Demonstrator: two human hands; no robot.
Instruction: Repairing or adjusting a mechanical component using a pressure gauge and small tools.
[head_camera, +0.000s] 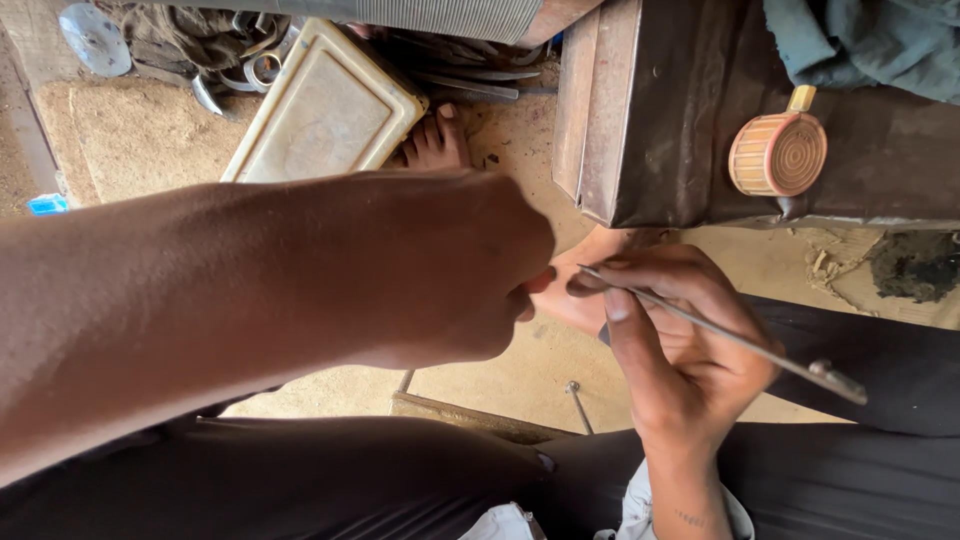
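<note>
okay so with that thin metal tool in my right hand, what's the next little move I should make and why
Probably ease the tool's tip a touch toward your left hand. Your right hand pinches the thin metal rod with its point almost at the left fingertips, which seem closed on something too small to make out.

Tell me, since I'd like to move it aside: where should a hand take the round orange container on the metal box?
Probably by its ribbed round wall, coming from above: the orange container lies on its side on the metal box, circular face up. Its small yellow cap looks too small to hold.
</note>
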